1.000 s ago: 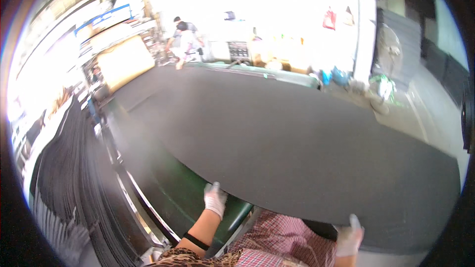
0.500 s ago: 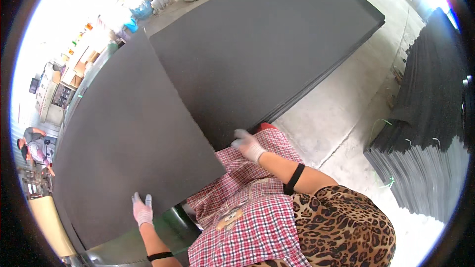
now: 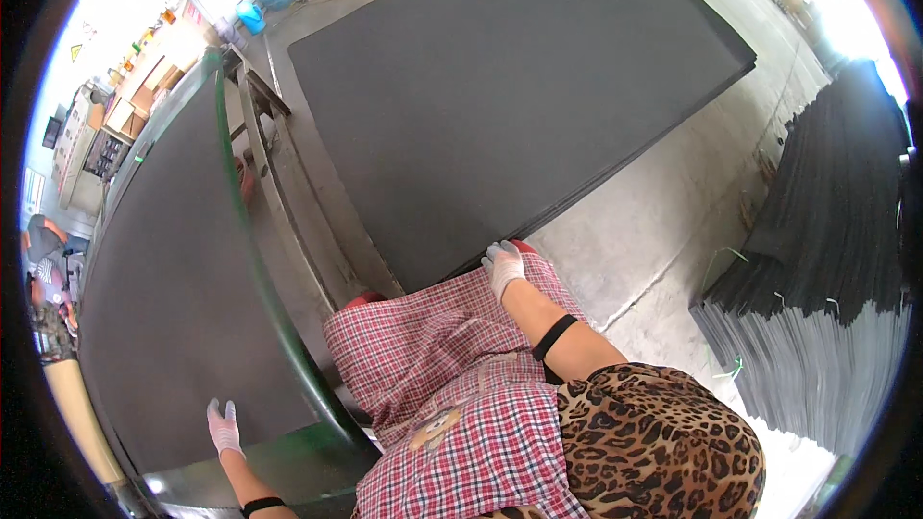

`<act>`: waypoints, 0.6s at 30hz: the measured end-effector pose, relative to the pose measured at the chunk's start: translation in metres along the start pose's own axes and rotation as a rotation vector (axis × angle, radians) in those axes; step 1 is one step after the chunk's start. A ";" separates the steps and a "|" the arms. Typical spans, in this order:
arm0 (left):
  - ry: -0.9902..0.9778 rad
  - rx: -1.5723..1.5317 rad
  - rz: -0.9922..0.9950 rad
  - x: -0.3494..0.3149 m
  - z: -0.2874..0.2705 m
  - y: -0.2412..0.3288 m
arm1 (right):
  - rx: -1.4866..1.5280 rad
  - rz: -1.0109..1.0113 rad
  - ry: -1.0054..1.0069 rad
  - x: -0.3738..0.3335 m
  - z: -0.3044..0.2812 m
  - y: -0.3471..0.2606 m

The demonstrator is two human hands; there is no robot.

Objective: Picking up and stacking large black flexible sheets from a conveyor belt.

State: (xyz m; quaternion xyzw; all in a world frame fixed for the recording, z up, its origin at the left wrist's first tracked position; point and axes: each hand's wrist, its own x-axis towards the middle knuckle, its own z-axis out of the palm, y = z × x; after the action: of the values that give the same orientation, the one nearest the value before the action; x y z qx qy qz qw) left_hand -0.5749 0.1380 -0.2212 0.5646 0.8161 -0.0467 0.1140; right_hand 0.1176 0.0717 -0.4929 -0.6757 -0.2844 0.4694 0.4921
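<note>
My left hand (image 3: 224, 426), in a thin pale glove, rests by the near edge of a large black sheet (image 3: 173, 298). Its fingers are spread, and the sheet lies flat on a green-edged machine bed (image 3: 274, 317). Over on the right, a stack of black sheets (image 3: 519, 106) lies low in front of me. My right hand (image 3: 503, 269), gloved as well, is at the near corner of this stack, its fingers bent together over the top sheet's edge. The underside of that grip is hidden.
A metal frame (image 3: 279, 183) runs between the machine bed and the stack. Tall bundles of dark sheets (image 3: 808, 327) stand at the right on the concrete floor (image 3: 663, 202). A person (image 3: 53, 259) is at the far left. Boxes (image 3: 144, 101) and a blue container (image 3: 252, 17) are farther back.
The sheet on the left has slid left onto the machine bed, uncovering the green edge and metal frame. My left hand moved left and down; my right hand moved onto the stack's near corner.
</note>
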 end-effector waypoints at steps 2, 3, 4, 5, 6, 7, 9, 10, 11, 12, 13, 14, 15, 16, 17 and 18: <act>0.078 -0.135 0.072 -0.007 0.003 0.012 | -0.307 0.043 -0.014 -0.008 -0.003 -0.011; 0.136 -0.112 0.183 -0.016 -0.001 0.050 | -0.308 0.049 -0.010 -0.008 -0.008 -0.027; 0.200 -0.089 0.288 -0.022 -0.006 0.082 | 0.262 0.321 0.263 -0.004 -0.010 -0.051; 0.250 -0.197 0.369 -0.021 -0.005 0.101 | 0.842 0.582 0.525 0.003 -0.010 -0.071; 0.294 -0.306 0.457 -0.018 -0.003 0.126 | 0.835 0.521 0.515 0.009 -0.018 -0.078; 0.295 -0.537 0.466 -0.060 -0.035 0.162 | 0.937 0.494 0.489 0.014 -0.014 -0.107; 0.124 -0.801 0.461 -0.106 -0.045 0.240 | 1.049 0.417 0.332 0.008 -0.011 -0.195; -0.017 -0.848 0.482 -0.113 -0.038 0.276 | 1.060 0.342 0.279 0.025 -0.024 -0.215; -0.231 -0.897 0.536 -0.118 -0.024 0.302 | 0.967 0.356 0.316 0.037 -0.035 -0.240; -0.429 -1.021 0.590 -0.135 -0.017 0.337 | 0.929 0.218 0.156 0.030 -0.041 -0.269; -0.761 -1.382 0.478 -0.147 -0.004 0.365 | 0.968 0.172 0.168 0.020 -0.039 -0.299; -0.699 -1.224 0.596 -0.152 0.019 0.396 | 0.975 0.103 0.095 0.016 -0.048 -0.308; -0.761 -1.519 0.562 -0.179 0.007 0.434 | 1.023 0.078 0.055 0.001 -0.046 -0.319; -0.729 -1.689 0.372 -0.191 0.008 0.466 | 0.957 0.187 0.194 -0.018 -0.035 -0.336; -0.731 -1.854 0.195 -0.198 0.005 0.497 | 0.872 0.088 0.106 -0.026 -0.049 -0.327; -0.855 -1.915 0.221 -0.178 0.012 0.511 | 0.815 0.123 0.048 -0.023 -0.058 -0.307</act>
State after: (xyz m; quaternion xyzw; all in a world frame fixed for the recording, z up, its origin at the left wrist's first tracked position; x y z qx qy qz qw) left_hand -0.0371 0.1565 -0.1638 0.2467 0.3481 0.4327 0.7942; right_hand 0.1854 0.1374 -0.1939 -0.4519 -0.0227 0.5561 0.6971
